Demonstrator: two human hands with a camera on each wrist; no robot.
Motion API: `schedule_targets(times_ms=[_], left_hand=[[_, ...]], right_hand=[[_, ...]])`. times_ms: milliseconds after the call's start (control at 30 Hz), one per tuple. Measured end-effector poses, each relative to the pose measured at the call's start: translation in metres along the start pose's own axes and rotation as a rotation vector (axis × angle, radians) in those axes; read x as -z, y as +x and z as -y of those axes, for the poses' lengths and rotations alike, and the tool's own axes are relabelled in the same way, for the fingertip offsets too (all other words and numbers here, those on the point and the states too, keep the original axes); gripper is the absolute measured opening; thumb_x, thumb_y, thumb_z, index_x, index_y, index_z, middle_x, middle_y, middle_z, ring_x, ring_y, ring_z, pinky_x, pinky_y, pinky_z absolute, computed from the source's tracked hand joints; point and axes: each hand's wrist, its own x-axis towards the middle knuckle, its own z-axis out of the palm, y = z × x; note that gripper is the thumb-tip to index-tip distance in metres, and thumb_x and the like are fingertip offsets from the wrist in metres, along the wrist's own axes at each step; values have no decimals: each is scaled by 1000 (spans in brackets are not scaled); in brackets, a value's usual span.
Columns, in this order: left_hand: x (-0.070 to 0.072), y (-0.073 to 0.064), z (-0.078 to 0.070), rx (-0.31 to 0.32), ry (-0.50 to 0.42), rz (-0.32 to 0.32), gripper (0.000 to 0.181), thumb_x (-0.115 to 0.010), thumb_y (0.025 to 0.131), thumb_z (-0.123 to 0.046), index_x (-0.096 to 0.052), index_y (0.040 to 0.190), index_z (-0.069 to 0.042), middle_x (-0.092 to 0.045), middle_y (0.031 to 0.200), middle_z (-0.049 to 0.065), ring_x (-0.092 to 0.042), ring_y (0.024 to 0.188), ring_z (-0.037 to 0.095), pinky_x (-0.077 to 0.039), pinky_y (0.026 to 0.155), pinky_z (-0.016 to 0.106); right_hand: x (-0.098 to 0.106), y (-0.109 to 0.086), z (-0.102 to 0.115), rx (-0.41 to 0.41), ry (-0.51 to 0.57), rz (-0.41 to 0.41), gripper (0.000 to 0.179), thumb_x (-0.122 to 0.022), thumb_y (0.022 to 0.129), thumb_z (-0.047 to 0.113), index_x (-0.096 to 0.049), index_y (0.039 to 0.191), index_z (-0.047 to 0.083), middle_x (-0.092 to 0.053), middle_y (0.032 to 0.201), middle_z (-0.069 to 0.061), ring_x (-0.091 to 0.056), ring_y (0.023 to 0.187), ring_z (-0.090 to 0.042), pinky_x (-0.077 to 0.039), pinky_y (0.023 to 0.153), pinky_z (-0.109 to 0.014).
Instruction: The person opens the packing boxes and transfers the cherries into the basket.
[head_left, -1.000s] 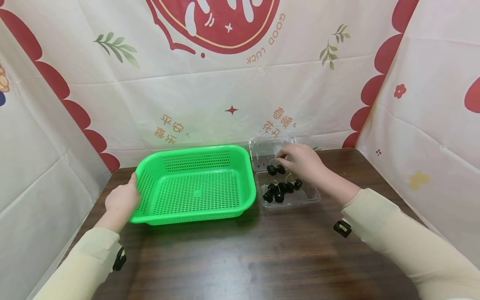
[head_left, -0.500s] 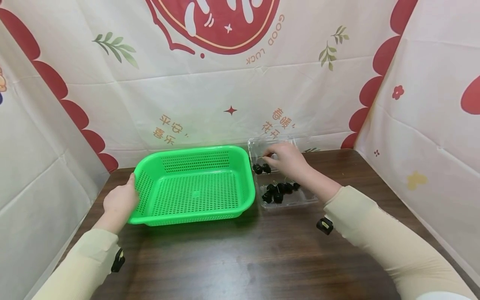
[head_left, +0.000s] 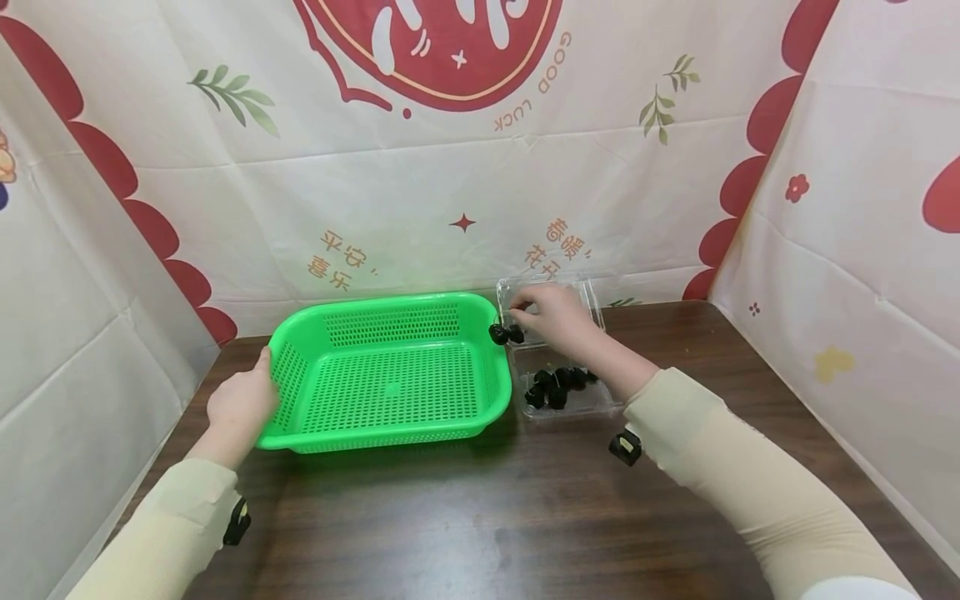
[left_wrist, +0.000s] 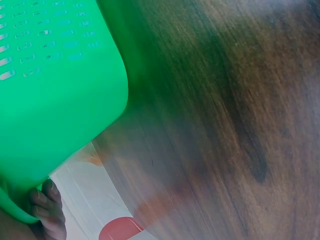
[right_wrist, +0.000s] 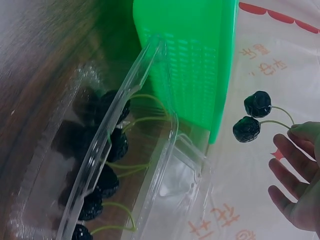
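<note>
My left hand [head_left: 242,402] grips the left rim of a green perforated plastic basket [head_left: 390,438]; in the left wrist view its fingers [left_wrist: 51,210] curl at the rim's underside. My right hand [head_left: 557,318] pinches the green stems of two dark, wrinkled cherries [right_wrist: 257,105] between thumb and forefinger. The pair hangs by the basket's right rim in the head view. Right of the basket, an open clear plastic clamshell box [head_left: 596,406] holds several more dark cherries [head_left: 557,390] with green stems. My right forearm partly covers the box.
Everything stands on a dark brown wooden table [head_left: 420,517]. A white printed cloth [head_left: 405,192] forms walls behind and at both sides, close to the basket's and box's back edges. The box's raised clear lid [head_left: 588,292] leans behind my right hand.
My right hand has carried the two cherries left, from over the clear box to the basket's right rim. My left hand and the basket stay put.
</note>
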Motion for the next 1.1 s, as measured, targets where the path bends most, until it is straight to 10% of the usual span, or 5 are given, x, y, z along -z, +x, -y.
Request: schedule_targets(times_ms=[1100], left_hand=[[-1,-4,-2,-16,2,-25,68,-42,96,-9,-7,153,4,-52,65,16,-49,59,29,-39,47,41]], right_hand=[[-49,20,16,-41,89,-3,14,-65,95,18,-74,103,11,-69,104,-3,-61,101,-23,-47,86,-39]])
